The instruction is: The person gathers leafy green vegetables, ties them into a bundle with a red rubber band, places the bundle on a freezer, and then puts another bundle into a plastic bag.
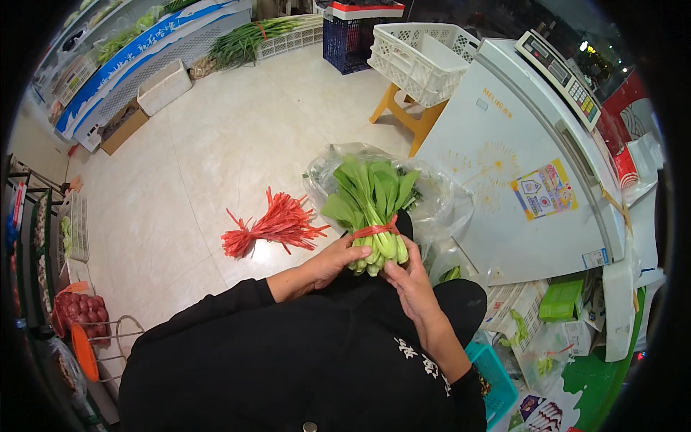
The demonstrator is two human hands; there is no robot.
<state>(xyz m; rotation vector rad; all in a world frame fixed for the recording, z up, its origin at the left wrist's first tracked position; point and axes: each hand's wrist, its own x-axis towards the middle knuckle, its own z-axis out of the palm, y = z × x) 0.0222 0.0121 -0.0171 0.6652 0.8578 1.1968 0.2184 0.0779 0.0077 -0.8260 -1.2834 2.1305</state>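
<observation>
A bunch of bok choy (371,191) is held in front of me, its green leaves pointing away and its pale stems toward me. Around the stems runs a red plastic tie (376,230). My left hand (335,259) grips the bunch from the left, thumb over the stems. From the right, my right hand (412,277) closes on the stem ends; some of its fingers are hidden underneath. Beyond the bunch a clear plastic bag (446,209) lies spread, with dark greens partly visible in it. A bundle of red plastic strips (270,227) rests on the floor to the left.
At the right stands a white freezer (518,158) with a scale (558,75) on top. A white crate (421,61) sits on a yellow stool (408,115). Spring onions (245,45) lie at the back, a teal basket (493,385) at lower right, red-netted onions (79,317) at left.
</observation>
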